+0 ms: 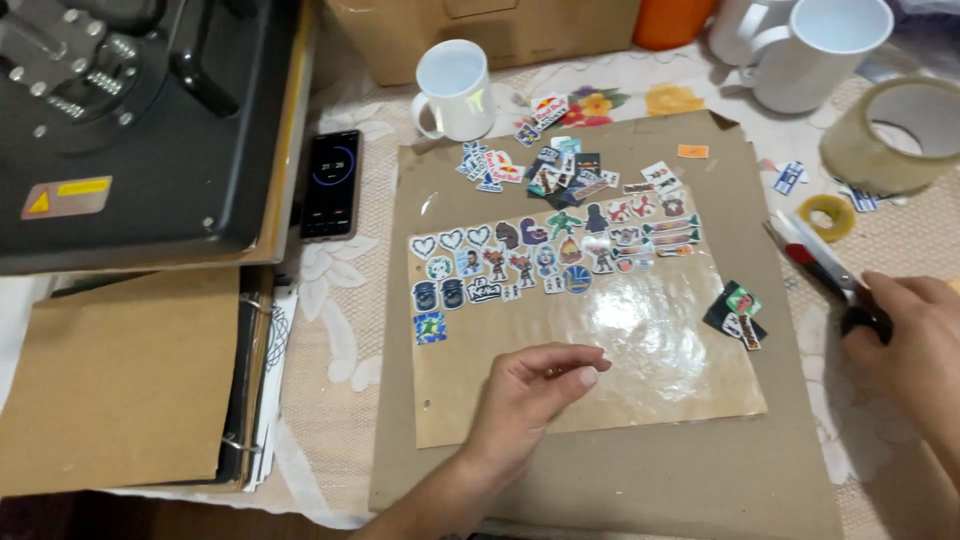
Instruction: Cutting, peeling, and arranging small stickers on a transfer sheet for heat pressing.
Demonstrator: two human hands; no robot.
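The glossy sheet's lower half lies bare, while sticker rows and mugs crowd the far side.
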